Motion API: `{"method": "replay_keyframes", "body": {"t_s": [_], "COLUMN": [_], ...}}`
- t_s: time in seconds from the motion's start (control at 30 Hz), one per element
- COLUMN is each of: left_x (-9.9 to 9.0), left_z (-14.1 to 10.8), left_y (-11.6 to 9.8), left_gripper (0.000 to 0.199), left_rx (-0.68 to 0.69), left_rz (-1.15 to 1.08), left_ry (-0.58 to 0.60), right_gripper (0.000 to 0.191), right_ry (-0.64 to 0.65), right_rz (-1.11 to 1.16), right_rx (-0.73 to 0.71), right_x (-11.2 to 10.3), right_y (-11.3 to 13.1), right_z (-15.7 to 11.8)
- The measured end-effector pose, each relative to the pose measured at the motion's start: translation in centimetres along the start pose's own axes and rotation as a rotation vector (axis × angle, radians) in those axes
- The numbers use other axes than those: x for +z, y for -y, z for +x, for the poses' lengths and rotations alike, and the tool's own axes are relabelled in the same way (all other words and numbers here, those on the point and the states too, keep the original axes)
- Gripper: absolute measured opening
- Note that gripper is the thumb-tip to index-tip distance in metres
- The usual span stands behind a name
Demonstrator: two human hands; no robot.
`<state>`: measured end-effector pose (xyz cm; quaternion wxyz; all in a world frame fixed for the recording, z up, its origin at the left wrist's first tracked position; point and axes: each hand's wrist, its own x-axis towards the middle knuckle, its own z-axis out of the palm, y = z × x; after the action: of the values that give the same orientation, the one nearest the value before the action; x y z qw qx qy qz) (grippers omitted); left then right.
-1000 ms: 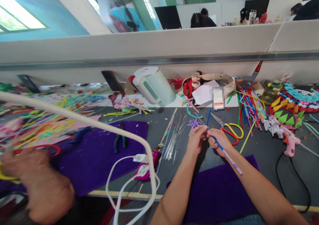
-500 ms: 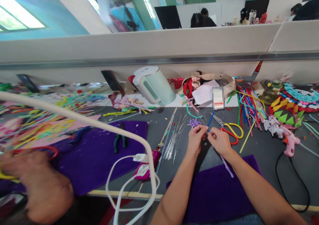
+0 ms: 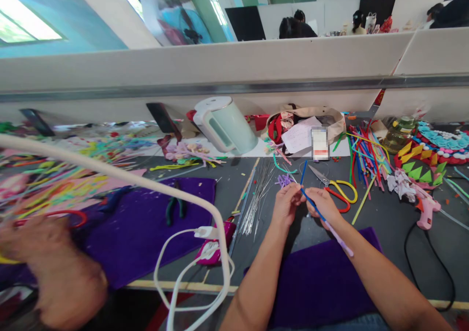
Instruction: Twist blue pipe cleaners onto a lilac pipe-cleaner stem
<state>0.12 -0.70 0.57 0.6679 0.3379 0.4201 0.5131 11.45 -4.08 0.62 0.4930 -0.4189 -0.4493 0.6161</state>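
Note:
Above the grey tabletop, my left hand [image 3: 287, 204] pinches a thin blue pipe cleaner [image 3: 304, 173] near its bend. My right hand [image 3: 322, 205] closes on it just to the right, the fingertips of both hands almost meeting. The blue length runs back across my right hand, and a lilac fuzzy section [image 3: 340, 240] continues toward my right forearm; how the two join is unclear. Scissors [image 3: 331, 187] with red and yellow handles lie right of my right hand. Behind my left hand sits a small purple pipe-cleaner piece [image 3: 284, 180], and wires [image 3: 256, 204] lie to its left.
Below my hands lies a purple cloth [image 3: 315, 282]. Around stand a kettle [image 3: 234, 128], a phone [image 3: 320, 143], pipe cleaners [image 3: 366, 157] and a pink glue gun [image 3: 427, 206]. A white cable [image 3: 146, 182] crosses the left side, near a co-worker's hand [image 3: 47, 245] by red-handled scissors.
The blue pipe cleaner's upper tip has swung left, and its lower part now shows over my right hand. The lilac end has shifted right. Both hands stay close together.

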Motion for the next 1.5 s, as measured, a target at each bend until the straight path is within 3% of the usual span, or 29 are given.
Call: {"method": "replay_keyframes", "body": {"t_s": [0.07,0.13,0.23,0.33,0.53,0.7,0.97,1.07,1.13,1.2,1.37,1.5], "left_x": [0.0,0.0,0.1,0.3,0.7,0.6,0.5,0.4,0.2,0.0,-0.3,-0.3], "left_z": [0.0,0.0,-0.1,-0.3,-0.5,-0.4,-0.3,-0.1,0.0,0.0,0.0,-0.1], "left_y": [-0.1,-0.2,-0.3,-0.4,-0.5,-0.4,0.2,0.4,0.3,0.2,-0.3,-0.6], "left_gripper": [0.021,0.022,0.023,0.024,0.022,0.021,0.021,0.020,0.021,0.022,0.025,0.025], "left_rx": [-0.032,-0.052,-0.069,-0.069,0.003,0.029,0.118,0.126,0.072,0.001,-0.054,-0.058], "left_rz": [-0.047,-0.073,-0.086,-0.083,-0.031,0.015,0.201,0.222,0.160,0.059,-0.090,-0.101], "left_ry": [0.044,0.056,0.031,0.018,0.018,0.019,-0.059,-0.063,-0.051,-0.025,0.060,0.103], "right_gripper": [0.029,0.024,0.020,0.019,0.024,0.023,0.018,0.019,0.019,0.020,0.029,0.028], "right_ry": [0.127,0.207,0.222,0.152,-0.044,-0.130,-0.316,-0.321,-0.314,-0.265,0.028,0.250], "right_rz": [0.310,0.484,0.576,0.518,0.131,-0.209,-1.091,-1.218,-1.105,-0.815,0.212,0.597], "right_rx": [0.123,0.180,0.192,0.145,-0.009,-0.107,-0.251,-0.314,-0.324,-0.277,0.088,0.215], "right_x": [-0.1,-0.2,-0.2,-0.2,-0.1,-0.3,-0.3,-0.2,-0.1,0.0,0.5,0.4], "right_y": [0.0,0.2,0.4,0.3,0.0,0.0,0.3,0.2,0.1,0.1,0.0,0.1], "right_z": [0.1,0.1,0.0,0.0,0.4,0.0,-0.7,-0.9,-0.9,-0.7,-0.1,-0.1]}}
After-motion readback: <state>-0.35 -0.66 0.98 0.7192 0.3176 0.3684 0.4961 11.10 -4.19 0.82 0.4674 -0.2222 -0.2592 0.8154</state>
